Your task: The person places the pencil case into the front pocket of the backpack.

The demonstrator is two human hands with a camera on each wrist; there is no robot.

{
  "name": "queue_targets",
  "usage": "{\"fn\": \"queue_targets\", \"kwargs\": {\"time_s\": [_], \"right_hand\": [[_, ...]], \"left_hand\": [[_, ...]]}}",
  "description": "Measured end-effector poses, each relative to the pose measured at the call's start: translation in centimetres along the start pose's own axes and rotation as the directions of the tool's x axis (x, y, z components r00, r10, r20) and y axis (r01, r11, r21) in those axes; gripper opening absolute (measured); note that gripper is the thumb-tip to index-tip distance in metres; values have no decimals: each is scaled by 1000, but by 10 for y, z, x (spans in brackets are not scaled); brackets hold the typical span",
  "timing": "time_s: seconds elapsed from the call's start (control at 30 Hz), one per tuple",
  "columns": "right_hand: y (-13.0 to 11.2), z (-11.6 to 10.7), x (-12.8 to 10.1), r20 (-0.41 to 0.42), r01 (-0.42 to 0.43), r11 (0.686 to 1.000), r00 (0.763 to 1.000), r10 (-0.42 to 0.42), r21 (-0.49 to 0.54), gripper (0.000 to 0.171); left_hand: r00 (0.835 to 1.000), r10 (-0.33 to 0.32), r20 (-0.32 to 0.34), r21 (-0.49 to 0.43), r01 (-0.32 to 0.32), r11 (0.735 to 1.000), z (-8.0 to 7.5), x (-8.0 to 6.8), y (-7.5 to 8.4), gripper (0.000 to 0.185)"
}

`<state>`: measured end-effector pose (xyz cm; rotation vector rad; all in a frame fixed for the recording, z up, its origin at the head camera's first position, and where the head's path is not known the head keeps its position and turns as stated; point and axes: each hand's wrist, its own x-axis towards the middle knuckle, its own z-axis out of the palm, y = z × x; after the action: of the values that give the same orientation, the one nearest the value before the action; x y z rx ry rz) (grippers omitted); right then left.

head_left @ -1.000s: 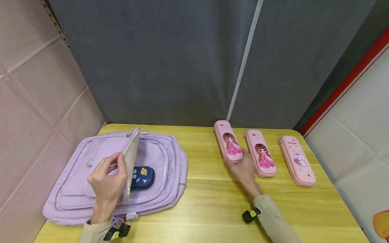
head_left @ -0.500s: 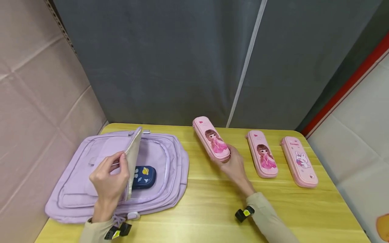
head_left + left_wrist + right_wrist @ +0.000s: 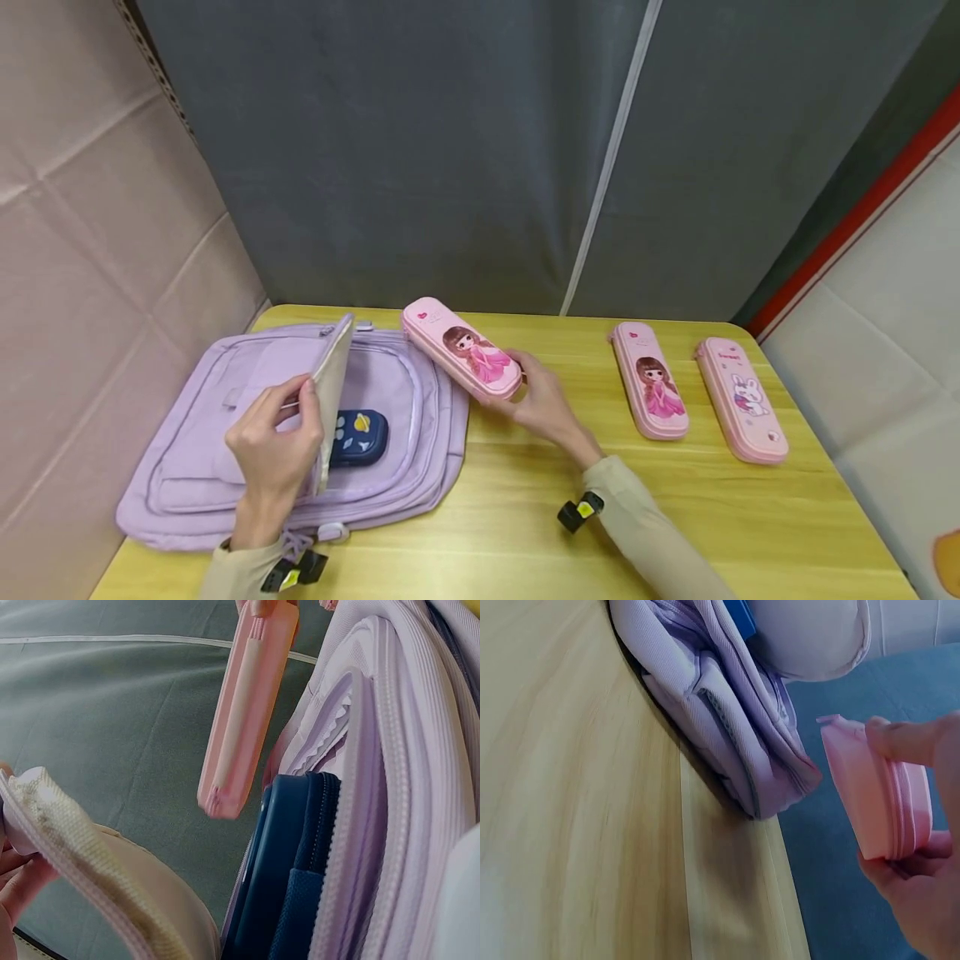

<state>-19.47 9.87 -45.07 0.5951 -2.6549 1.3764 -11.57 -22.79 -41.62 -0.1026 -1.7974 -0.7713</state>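
My left hand (image 3: 276, 437) pinches the edge of the front pocket flap (image 3: 335, 400) of a lilac backpack (image 3: 187, 467) and holds it raised. Inside that pocket lies a dark blue pencil case (image 3: 360, 437) with a planet on it; the flap hides its left end. My right hand (image 3: 542, 402) grips the near end of a pink pencil case (image 3: 461, 346) with a doll in a pink gown. The case is off the table, its far end over the backpack's right edge. In the right wrist view, thumb and fingers hold the pink case (image 3: 870, 795) on opposite sides.
Two more pink pencil cases lie on the table's right side: one with a doll (image 3: 648, 379), one with a rabbit (image 3: 741, 400). A dark grey curtain (image 3: 420, 150) stands behind the wooden table (image 3: 480, 533). Pale panels flank it left and right.
My right hand has lifted the pink pencil case off the table and carried it left to the backpack, turning it more sideways. The left hand still holds the flap up.
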Motion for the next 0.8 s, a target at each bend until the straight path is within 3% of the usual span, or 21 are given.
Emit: {"fn": "queue_targets", "kwargs": {"time_s": [0.23,0.8], "right_hand": [[-4,10,8,95,57,996,993,-63,61,78],[-12,28,33,223,74,988,969,-103,136,80]], "left_hand": [[1000,8,8,-15,-8,1000,1,-1,0,11],[999,26,34,-19,-25,1000,1,-1,0,12]]}}
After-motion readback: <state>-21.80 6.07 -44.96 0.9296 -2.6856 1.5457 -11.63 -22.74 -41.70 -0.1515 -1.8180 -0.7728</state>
